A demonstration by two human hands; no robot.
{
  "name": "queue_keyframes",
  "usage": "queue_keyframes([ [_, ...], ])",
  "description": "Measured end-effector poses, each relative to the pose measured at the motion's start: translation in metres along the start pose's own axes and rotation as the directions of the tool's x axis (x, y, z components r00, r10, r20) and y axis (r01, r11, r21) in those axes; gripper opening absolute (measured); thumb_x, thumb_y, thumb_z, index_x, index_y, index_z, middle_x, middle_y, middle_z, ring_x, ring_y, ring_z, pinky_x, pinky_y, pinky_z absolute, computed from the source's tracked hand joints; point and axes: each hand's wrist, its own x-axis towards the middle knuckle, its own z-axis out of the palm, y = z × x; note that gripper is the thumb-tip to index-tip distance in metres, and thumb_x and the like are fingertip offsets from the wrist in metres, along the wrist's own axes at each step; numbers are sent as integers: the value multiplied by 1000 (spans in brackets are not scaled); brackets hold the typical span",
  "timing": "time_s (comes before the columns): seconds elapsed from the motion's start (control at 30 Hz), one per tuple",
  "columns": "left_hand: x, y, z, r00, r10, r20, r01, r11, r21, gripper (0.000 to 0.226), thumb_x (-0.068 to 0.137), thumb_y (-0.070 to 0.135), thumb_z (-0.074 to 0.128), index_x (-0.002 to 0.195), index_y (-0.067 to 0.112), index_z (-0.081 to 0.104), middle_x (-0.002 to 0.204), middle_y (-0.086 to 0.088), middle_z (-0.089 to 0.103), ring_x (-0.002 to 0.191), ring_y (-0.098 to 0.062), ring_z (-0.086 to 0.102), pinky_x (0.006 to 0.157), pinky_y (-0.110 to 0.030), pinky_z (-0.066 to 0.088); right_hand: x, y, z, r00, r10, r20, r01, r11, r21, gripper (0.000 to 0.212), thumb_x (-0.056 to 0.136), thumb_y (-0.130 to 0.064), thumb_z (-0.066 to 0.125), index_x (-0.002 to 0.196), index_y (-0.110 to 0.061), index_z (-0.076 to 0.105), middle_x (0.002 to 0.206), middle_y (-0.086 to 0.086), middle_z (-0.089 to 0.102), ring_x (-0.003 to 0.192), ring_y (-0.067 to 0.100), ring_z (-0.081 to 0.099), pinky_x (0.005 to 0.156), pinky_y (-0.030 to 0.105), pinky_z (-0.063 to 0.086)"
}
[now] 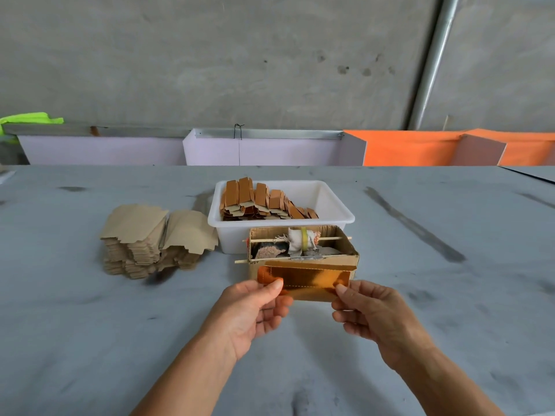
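Clock read from the card, 12 pointing away from the person.

Grey table (90, 325), scuffed with dark streaks. Both hands are raised over it at centre. Left hand (255, 313): thumb laid on the card's left end, fingers curled under it, a pinch. Right hand (372, 313): thumb and forefinger nip the right end, the other fingers loosely curled below. Between them is the gold foil card (309, 283), held flat-on to the camera and off the table, with dashed score lines showing on its face.

Risks, as I judge them:
- A crease off the score lines if the pinches pull unevenly; only the two ends are held and the middle is unsupported.
- Thumb marks on the mirror foil.
- The top edge could snag or smear. It sits right against the front of the box at 12, where a crusted grey smear lines the rim. I cannot tell whether they touch.

Around:
- Stack of flat brown card blanks (150, 244) at 10, fanned and slumping, well apart from the hands.
- White plastic tub (336, 202) at 12, behind the box, with folded gold-brown pieces (261, 202) heaped in its left half.
- Open cardboard box (350, 250) at 12, touching the tub's front and holding a taped rag bundle (295, 238).
- Two thin sticks (330, 239) cross the box. The front one juts out at 10, the likeliest thing in the way of a reach from the card to the tub.
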Motion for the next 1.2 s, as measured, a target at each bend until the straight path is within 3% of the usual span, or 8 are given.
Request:
queue_keyframes([
  [0.23,2,-5,0,997,47,-60,-55,990,-133,8,83,10,65,85,2,63,66,-12,69,54,-14,63,48,-20,53,0,4,8,998,60,23,-62,991,119,11,86,-16,66,85,-5,66,76,11,72,63,19,68,58,29,51],
  [0.47,1,-6,-4,974,199,-107,-203,979,-27,10,77,11,70,77,1,67,68,-12,71,52,-14,64,48,-20,52,2,4,15,997,70,24,-73,978,194,14,79,-18,71,79,-4,68,70,10,71,54,12,64,50,22,50],
  [0.6,-1,-7,-2,953,265,-146,-261,964,41,12,84,14,66,79,3,66,64,-10,70,50,-15,64,45,-20,50,-1,1,19,1000,0,10,-3,976,217,17,82,-17,68,88,-1,66,71,11,71,58,14,67,50,21,52],
  [0.8,-2,-1,3,965,229,-125,-230,973,6,9,86,11,64,82,3,65,61,-8,68,49,-13,61,45,-20,50,-4,-8,18,999,3,-41,6,978,210,8,88,-11,63,83,-5,63,68,9,71,56,14,68,47,22,51],
  [0.93,-1,-2,8,966,225,-126,-234,971,-58,6,87,6,63,81,5,65,62,-7,67,52,-13,61,47,-19,50,-2,-8,18,997,33,-70,-17,975,221,13,86,-11,66,74,-9,60,71,10,73,54,14,67,46,22,50],
  [1.2,0,-20,9,869,452,-199,-434,892,129,10,78,2,71,71,6,65,57,1,67,55,-6,61,55,-14,50,-4,8,16,995,47,-86,-10,919,393,9,81,5,65,83,-2,60,70,15,70,59,16,69,51,22,55],
])
